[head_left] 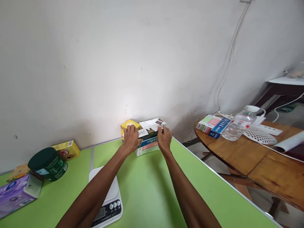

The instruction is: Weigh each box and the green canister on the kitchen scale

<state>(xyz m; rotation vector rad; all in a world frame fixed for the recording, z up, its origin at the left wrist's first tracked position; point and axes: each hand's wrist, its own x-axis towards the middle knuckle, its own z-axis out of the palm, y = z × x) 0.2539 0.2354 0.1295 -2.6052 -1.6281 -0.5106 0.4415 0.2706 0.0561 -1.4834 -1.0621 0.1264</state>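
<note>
Near the wall, a black-and-white box (147,131) rests on top of a blue, pink and green box (150,148). My left hand (131,138) is closed on the left end of the black-and-white box. At its right end, the fingers of my right hand (164,138) are wrapped around the edge. Just behind my left hand stands a yellow box (130,123), partly covered by it. A white box with brown squares (154,122) lies behind the black-and-white one. Under my left forearm sits a white kitchen scale (112,193), partly hidden.
At the left of the green table (147,190) are a purple tissue pack (17,196), a dark green tub (48,164) and a yellow snack box (70,150). A wooden table (228,155) on the right bears a plastic bottle (241,123) and a colourful box (213,125).
</note>
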